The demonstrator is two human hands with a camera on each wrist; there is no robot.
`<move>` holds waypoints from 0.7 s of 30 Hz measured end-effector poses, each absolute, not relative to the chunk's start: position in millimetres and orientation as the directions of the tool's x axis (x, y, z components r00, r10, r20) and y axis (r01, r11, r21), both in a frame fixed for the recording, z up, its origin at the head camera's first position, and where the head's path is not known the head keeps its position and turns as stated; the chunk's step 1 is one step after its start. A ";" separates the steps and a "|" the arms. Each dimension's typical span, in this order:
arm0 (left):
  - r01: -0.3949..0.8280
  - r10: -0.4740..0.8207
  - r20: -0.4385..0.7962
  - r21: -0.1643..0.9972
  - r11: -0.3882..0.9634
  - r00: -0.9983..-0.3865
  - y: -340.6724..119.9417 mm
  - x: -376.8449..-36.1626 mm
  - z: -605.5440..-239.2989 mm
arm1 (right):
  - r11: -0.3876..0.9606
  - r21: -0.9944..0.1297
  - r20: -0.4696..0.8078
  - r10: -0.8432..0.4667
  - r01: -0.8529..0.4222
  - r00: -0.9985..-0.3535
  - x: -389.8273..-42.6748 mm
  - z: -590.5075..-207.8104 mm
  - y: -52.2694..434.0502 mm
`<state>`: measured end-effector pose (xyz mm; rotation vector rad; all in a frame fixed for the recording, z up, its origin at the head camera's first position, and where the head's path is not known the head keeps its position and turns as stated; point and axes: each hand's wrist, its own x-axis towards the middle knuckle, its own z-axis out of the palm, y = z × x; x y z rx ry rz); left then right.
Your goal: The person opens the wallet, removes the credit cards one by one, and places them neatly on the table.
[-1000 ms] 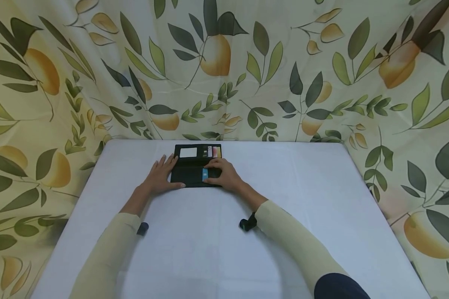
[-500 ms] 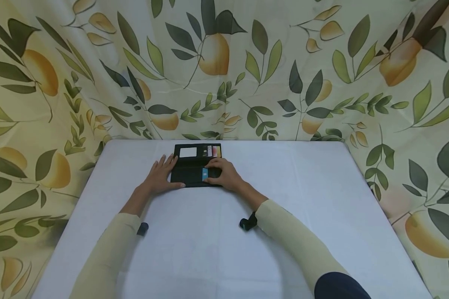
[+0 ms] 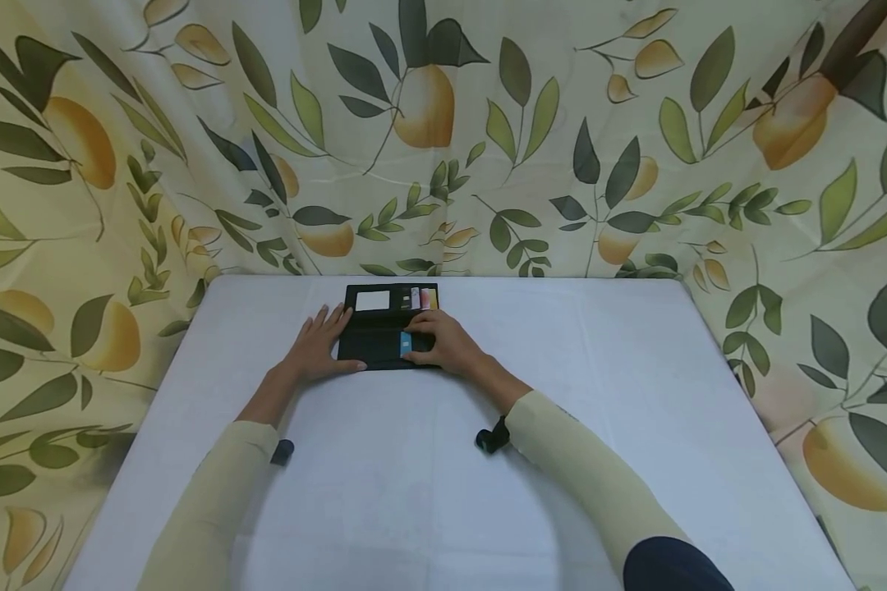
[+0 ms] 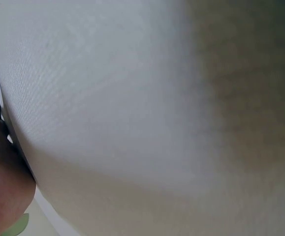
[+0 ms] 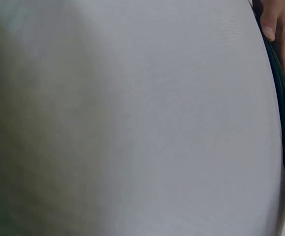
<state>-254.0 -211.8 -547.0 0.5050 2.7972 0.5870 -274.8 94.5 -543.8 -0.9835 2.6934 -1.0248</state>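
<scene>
Wallet (image 3: pixel 384 332), black and lying unfolded on the white counter (image 3: pixel 562 394), sits under both my hands near the far edge. My left hand (image 3: pixel 318 353) rests flat, fingers spread, on its left end. My right hand (image 3: pixel 443 345) pinches a blue card (image 3: pixel 405 343), part-way in a slot beneath my grip; other cards (image 3: pixel 420 299) sit just beyond. Left wrist view: mostly blurred cloth. Right wrist view: the wallet's edge beside a fingertip (image 5: pixel 270 22).

Bare white counter (image 3: pixel 599 394) open to right, left and near side of the wallet (image 3: pixel 384 341). Far side tight: wallet near back edge, leaf-print curtain (image 3: pixel 488 164) just behind. Curtain also walls both counter sides.
</scene>
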 end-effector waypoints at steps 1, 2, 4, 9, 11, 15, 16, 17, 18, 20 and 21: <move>0.283 0.379 -0.159 0.427 0.859 -0.912 -211.6 -253.9 -546.6 | 0.571 -0.619 0.128 -0.604 -0.539 -0.786 -275.2 -543.4 94.3; 0.281 0.377 -0.163 0.424 0.861 -0.912 -211.4 -253.9 -546.1 | 0.573 -0.615 0.126 -0.606 -0.541 -0.785 -275.5 -543.0 94.3; 0.282 0.378 -0.157 0.428 0.859 -0.913 -211.1 -253.4 -544.4 | 0.572 -0.613 0.124 -0.611 -0.544 -0.782 -275.8 -542.1 94.1; 0.280 0.377 -0.145 0.445 0.851 -0.915 -210.8 -252.1 -540.6 | 0.572 -0.610 0.119 -0.618 -0.548 -0.777 -275.9 -539.8 94.1; 0.280 0.377 -0.143 0.446 0.850 -0.915 -210.8 -251.7 -540.4 | 0.574 -0.606 0.120 -0.619 -0.551 -0.776 -275.9 -539.1 94.6; 0.284 0.381 -0.142 0.448 0.848 -0.914 -211.0 -250.7 -540.9 | 0.576 -0.604 0.117 -0.619 -0.551 -0.776 -276.0 -538.9 95.6; 0.284 0.382 -0.141 0.451 0.846 -0.914 -210.9 -250.4 -540.7 | 0.577 -0.605 0.113 -0.620 -0.548 -0.777 -275.7 -538.4 95.8; 0.291 0.387 -0.133 0.454 0.842 -0.912 -211.4 -250.5 -542.2 | 0.579 -0.605 0.107 -0.620 -0.546 -0.777 -275.9 -538.0 96.1; 0.296 0.392 -0.128 0.457 0.839 -0.911 -212.2 -250.9 -544.0 | 0.582 -0.605 0.102 -0.621 -0.544 -0.777 -276.0 -537.4 96.2; 0.301 0.395 -0.118 0.465 0.833 -0.911 -212.6 -251.2 -544.6 | 0.583 -0.604 0.096 -0.624 -0.544 -0.775 -276.4 -535.7 96.4; 0.304 0.396 -0.115 0.463 0.832 -0.911 -212.9 -251.9 -545.7 | 0.584 -0.600 0.095 -0.627 -0.547 -0.774 -276.8 -534.8 96.6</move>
